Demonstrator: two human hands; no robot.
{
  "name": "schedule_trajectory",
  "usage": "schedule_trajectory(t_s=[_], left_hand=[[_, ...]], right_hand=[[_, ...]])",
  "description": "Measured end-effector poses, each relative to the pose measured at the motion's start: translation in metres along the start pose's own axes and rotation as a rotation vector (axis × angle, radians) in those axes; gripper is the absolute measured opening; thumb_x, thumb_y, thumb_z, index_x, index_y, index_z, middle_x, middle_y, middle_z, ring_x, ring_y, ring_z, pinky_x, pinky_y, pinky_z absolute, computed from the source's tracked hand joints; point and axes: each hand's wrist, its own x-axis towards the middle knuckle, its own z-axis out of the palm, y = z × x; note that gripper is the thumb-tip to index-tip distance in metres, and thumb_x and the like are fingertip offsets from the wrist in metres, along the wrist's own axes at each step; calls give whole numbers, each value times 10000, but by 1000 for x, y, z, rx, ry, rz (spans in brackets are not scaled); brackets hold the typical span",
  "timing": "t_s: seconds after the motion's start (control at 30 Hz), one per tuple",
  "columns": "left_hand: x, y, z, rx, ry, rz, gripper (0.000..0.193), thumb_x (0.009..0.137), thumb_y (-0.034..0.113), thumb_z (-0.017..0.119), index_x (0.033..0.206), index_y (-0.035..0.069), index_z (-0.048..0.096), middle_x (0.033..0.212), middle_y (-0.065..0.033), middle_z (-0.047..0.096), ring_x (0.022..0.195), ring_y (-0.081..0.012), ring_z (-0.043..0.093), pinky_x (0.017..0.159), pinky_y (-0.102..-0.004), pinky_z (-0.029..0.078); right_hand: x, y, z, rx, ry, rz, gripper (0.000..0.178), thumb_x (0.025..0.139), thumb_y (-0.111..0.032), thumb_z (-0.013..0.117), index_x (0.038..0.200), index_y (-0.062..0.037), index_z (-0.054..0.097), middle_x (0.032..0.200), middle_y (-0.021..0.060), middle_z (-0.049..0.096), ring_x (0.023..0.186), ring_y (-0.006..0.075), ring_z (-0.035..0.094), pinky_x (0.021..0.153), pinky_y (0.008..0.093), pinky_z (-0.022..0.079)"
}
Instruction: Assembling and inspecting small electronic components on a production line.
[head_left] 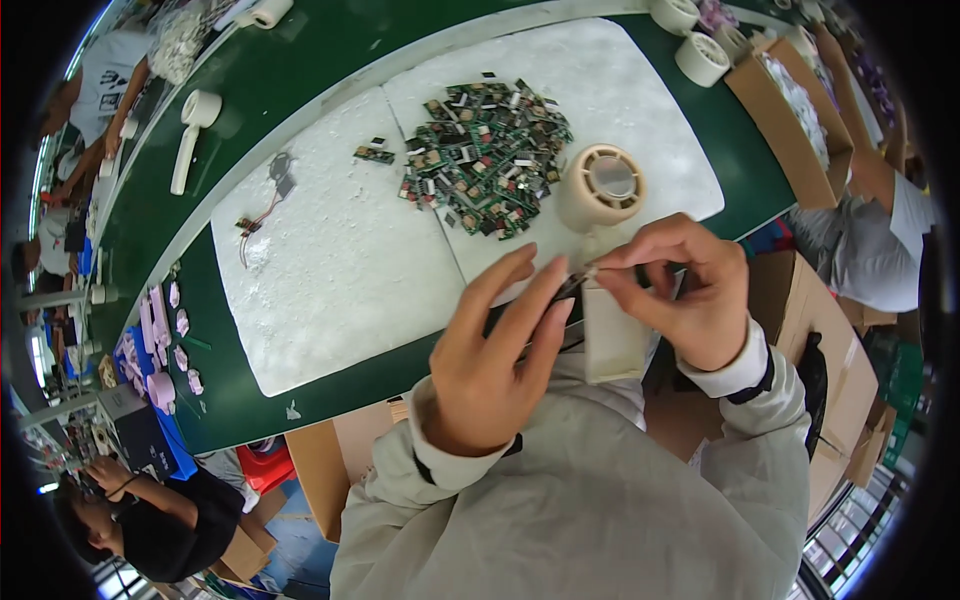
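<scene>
Over the front edge of the white foam sheet, my two hands meet. My left hand holds a small dark piece, which looks like a little circuit board, between its fingers. Thumb and forefinger of my right hand pinch at the piece's far end; what they grip is too small to make out. Just beyond and beneath lies a cream handheld-fan housing with a round slotted head; its pale handle extends toward me, partly hidden by my right hand. A heap of small green circuit boards covers part of the foam.
A wired part lies at the foam's left. Another fan housing is on the green table. Pink parts sit at left, white rolls and a cardboard box at right. Several people work nearby.
</scene>
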Motion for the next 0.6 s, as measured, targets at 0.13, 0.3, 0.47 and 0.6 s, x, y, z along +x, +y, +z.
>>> schedule_trajectory(t_s=[0.13, 0.3, 0.47, 0.6], left_hand=[[13, -11, -26, 211, -26, -70, 369, 867, -57, 692, 1233, -14, 665, 1120, -148, 635, 993, -311, 659, 818, -385, 557], [16, -46, -23, 418, -36, -17, 319, 860, -32, 682, 1173, 24, 680, 1030, -141, 643, 936, -322, 627, 833, -425, 535], [7, -55, -29, 279, 51, -62, 223, 894, -8, 686, 1115, 12, 699, 982, -136, 667, 883, -337, 656, 776, -402, 550], [-3, -46, -42, 117, 143, -81, 195, 898, -15, 684, 1093, 2, 697, 965, -139, 669, 850, -332, 662, 747, -394, 553]], right_hand=[[7, -5, -26, 47, 113, -12, 328, 814, 99, 758, 1064, -28, 588, 936, 65, 739, 718, 41, 586, 662, 190, 454], [37, 29, -66, 206, 286, -18, 307, 835, 77, 732, 1084, 1, 569, 990, 91, 724, 843, 82, 662, 735, 206, 498], [73, 24, -85, 347, 144, -81, 234, 912, -21, 648, 1134, 7, 580, 1048, 86, 702, 914, 123, 666, 794, 247, 524], [147, 38, -119, 50, 165, -42, 247, 953, -79, 583, 1184, 8, 596, 1103, 69, 675, 968, 134, 650, 826, 253, 523]])
